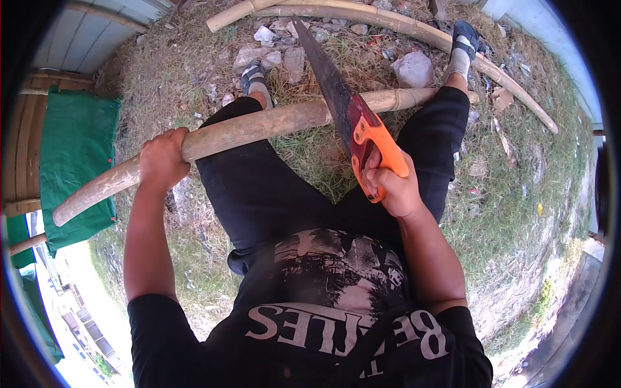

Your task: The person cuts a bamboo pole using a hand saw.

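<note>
A long bamboo pole (252, 127) lies across both of my legs, its left end sticking out past my knee. My left hand (163, 159) is wrapped round it left of my thigh. My right hand (396, 189) is closed on the orange handle of a handsaw (328, 76). The dark blade points forward and crosses in front of the pole between my knees. Whether its teeth touch the bamboo I cannot tell.
More bamboo poles (404, 24) lie on the ground past my feet. A large pale rock (414, 70) and several smaller stones (294, 61) sit between my feet on dry grass. A green sheet (77, 161) hangs at the left, and corrugated walls (84, 35) stand around.
</note>
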The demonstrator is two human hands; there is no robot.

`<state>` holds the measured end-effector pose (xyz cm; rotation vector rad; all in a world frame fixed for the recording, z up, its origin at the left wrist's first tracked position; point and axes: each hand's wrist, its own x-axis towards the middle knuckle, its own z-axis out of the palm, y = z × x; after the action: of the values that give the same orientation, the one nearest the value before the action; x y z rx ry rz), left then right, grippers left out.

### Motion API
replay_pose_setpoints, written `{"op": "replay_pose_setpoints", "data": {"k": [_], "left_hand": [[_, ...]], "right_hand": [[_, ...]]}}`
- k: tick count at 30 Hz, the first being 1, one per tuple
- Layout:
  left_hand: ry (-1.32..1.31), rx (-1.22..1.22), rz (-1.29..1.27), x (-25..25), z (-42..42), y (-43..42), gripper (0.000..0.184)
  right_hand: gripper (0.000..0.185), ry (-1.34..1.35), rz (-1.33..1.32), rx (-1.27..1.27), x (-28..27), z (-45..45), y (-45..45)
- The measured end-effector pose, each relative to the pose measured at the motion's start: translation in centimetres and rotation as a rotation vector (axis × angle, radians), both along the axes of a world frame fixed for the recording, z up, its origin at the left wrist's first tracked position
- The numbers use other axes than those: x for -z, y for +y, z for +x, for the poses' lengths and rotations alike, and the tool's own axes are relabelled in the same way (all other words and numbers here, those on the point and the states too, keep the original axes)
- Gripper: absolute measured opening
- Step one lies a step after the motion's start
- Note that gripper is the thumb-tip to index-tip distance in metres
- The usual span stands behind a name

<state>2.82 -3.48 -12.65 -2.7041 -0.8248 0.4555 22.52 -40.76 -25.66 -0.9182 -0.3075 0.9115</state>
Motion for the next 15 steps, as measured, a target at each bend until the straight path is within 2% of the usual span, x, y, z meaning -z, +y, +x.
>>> {"op": "replay_pose_setpoints", "data": {"k": [1,2,5,10,13,15], "left_hand": [[0.011,-0.003,-0.008,0.0,0.3,0.3,0.053],[0.022,-0.008,-0.019,0.0,0.4,0.4,0.053],[0.024,-0.002,-0.003,0.4,0.3,0.6,0.053],[0.037,-0.020,-0.032,0.1,0.3,0.1,0.052],[0.026,0.000,-0.057,0.1,0.1,0.5,0.052],[0.001,-0.014,-0.029,0.1,0.2,0.7,0.052]], "right_hand": [[0.011,0.003,0.006,-0.003,-0.3,-0.1,-0.4],[0.011,-0.008,-0.104,-0.037,-0.9,-0.4,-2.2],[0.012,-0.127,-0.106,-0.028,-0.1,-1.0,-4.4],[0.012,-0.055,-0.091,0.021,-1.4,-0.2,1.7],[0.014,0.085,-0.017,0.081,-0.9,-0.9,-0.6],[0.013,0.046,0.017,0.049,-1.0,-0.9,-1.3]]}}
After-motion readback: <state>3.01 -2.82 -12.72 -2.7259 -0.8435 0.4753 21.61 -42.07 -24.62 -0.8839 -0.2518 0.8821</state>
